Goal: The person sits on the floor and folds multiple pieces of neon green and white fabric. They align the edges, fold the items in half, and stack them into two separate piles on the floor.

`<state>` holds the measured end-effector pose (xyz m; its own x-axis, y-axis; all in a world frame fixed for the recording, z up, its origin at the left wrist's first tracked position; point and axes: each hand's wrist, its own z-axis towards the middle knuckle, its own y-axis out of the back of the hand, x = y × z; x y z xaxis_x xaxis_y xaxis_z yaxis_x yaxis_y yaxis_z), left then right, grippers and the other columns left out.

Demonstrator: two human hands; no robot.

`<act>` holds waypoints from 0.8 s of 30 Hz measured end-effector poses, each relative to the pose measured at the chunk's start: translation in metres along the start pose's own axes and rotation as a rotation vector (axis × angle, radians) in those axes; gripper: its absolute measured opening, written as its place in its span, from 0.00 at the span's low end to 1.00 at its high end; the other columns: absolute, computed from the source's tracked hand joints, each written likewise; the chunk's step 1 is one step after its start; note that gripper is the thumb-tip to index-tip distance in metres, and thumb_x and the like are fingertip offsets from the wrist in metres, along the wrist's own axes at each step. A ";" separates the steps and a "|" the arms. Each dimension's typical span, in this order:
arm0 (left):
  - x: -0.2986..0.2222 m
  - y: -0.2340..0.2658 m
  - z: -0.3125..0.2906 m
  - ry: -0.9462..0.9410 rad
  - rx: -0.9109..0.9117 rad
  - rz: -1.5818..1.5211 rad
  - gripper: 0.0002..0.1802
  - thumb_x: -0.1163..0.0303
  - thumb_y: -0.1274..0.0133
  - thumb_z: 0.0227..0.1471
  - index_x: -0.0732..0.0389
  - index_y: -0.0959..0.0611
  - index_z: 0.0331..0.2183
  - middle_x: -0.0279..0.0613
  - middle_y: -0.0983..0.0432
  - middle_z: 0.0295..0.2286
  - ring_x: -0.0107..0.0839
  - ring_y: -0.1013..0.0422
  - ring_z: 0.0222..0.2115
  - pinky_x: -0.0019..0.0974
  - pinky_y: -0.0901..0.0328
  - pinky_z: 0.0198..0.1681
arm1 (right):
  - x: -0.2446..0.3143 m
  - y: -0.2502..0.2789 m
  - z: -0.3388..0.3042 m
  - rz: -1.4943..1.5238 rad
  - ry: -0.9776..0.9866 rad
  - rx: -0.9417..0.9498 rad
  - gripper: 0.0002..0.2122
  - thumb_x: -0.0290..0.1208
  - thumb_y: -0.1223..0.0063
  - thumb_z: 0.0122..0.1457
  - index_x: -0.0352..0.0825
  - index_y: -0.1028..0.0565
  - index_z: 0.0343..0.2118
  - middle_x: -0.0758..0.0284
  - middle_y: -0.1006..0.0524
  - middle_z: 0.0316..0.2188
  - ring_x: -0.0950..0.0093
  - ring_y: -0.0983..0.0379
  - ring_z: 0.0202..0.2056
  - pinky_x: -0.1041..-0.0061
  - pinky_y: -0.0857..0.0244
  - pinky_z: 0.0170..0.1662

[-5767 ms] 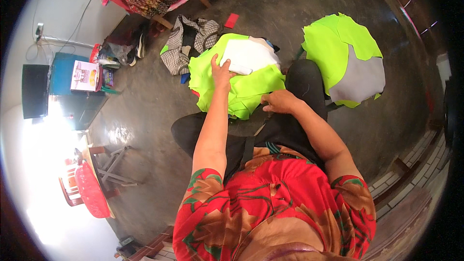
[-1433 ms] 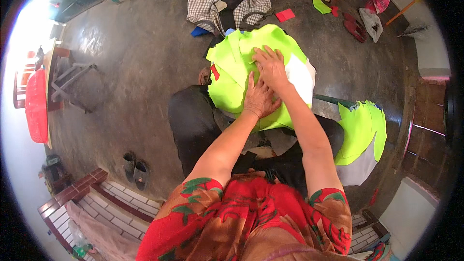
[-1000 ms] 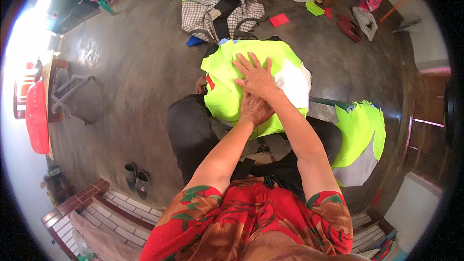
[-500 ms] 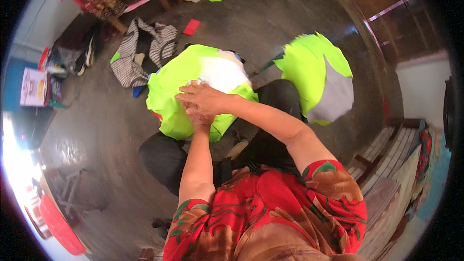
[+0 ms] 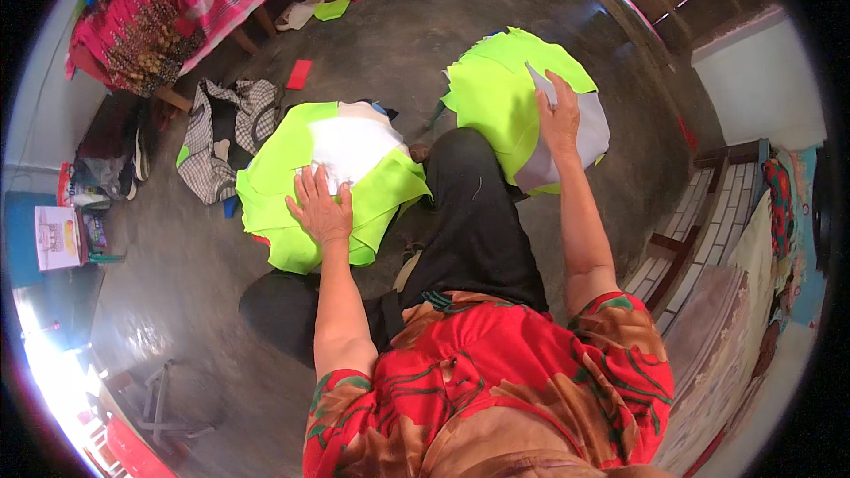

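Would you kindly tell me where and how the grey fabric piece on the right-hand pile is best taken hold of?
The grey piece would probably be best pinched between thumb and fingers at its narrow upper tip, coming from above and the near side, where the right hand rests. It looks thin, drapes over the rounded pile, and tapers toward that tip.

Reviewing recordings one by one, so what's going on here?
A person in a red patterned shirt has hands on yellow-green fabric. The left hand lies spread on the left pile, at a white piece's edge. The right hand is on the right pile, at a grey piece, its grip unclear. A checked cloth and red scrap lie on the floor.
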<state>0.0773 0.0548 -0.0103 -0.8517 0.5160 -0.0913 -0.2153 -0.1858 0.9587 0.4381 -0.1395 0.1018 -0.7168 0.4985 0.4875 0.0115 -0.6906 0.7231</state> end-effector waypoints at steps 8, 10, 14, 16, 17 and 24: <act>-0.001 0.003 0.000 -0.006 -0.007 -0.011 0.30 0.50 0.55 0.50 0.51 0.34 0.54 0.38 0.44 0.57 0.40 0.49 0.58 0.58 0.60 0.58 | -0.052 -0.002 0.000 -0.272 0.081 -0.012 0.23 0.36 0.42 0.49 0.36 0.32 0.49 0.59 0.30 0.48 0.60 0.35 0.50 0.63 0.39 0.48; -0.001 0.001 0.000 -0.008 -0.008 -0.012 0.30 0.51 0.54 0.50 0.51 0.33 0.53 0.38 0.44 0.57 0.40 0.49 0.58 0.58 0.59 0.58 | -0.058 0.000 0.013 -0.289 0.016 0.084 0.24 0.38 0.42 0.49 0.37 0.32 0.49 0.59 0.29 0.47 0.60 0.34 0.48 0.63 0.38 0.46; 0.000 -0.001 -0.001 -0.019 -0.021 -0.003 0.30 0.51 0.55 0.50 0.51 0.33 0.53 0.39 0.45 0.57 0.41 0.49 0.58 0.58 0.59 0.58 | -0.046 0.008 0.033 -0.351 -0.014 0.192 0.22 0.39 0.41 0.48 0.39 0.29 0.47 0.62 0.27 0.42 0.62 0.31 0.43 0.62 0.36 0.43; 0.001 -0.003 -0.001 -0.026 -0.026 0.011 0.30 0.51 0.56 0.51 0.52 0.34 0.54 0.39 0.44 0.57 0.41 0.49 0.58 0.58 0.59 0.58 | -0.053 0.003 0.040 -0.360 0.038 0.142 0.19 0.38 0.42 0.49 0.39 0.27 0.45 0.64 0.25 0.38 0.64 0.29 0.40 0.62 0.35 0.41; 0.001 -0.003 -0.001 -0.025 -0.025 0.009 0.30 0.50 0.56 0.51 0.52 0.34 0.54 0.39 0.44 0.57 0.41 0.49 0.58 0.58 0.59 0.58 | -0.054 0.001 0.043 -0.392 0.054 0.144 0.18 0.38 0.42 0.49 0.40 0.26 0.43 0.65 0.25 0.36 0.64 0.28 0.38 0.63 0.35 0.40; 0.000 -0.002 0.000 -0.023 -0.015 0.006 0.30 0.49 0.58 0.51 0.51 0.34 0.54 0.39 0.44 0.57 0.41 0.49 0.58 0.58 0.60 0.58 | -0.073 -0.016 0.052 -0.489 0.126 0.058 0.08 0.36 0.45 0.50 0.41 0.23 0.33 0.69 0.26 0.29 0.67 0.27 0.32 0.65 0.33 0.34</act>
<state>0.0779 0.0544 -0.0121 -0.8418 0.5339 -0.0794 -0.2180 -0.2016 0.9549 0.5265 -0.1375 0.0798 -0.7264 0.6868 0.0254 -0.3102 -0.3606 0.8796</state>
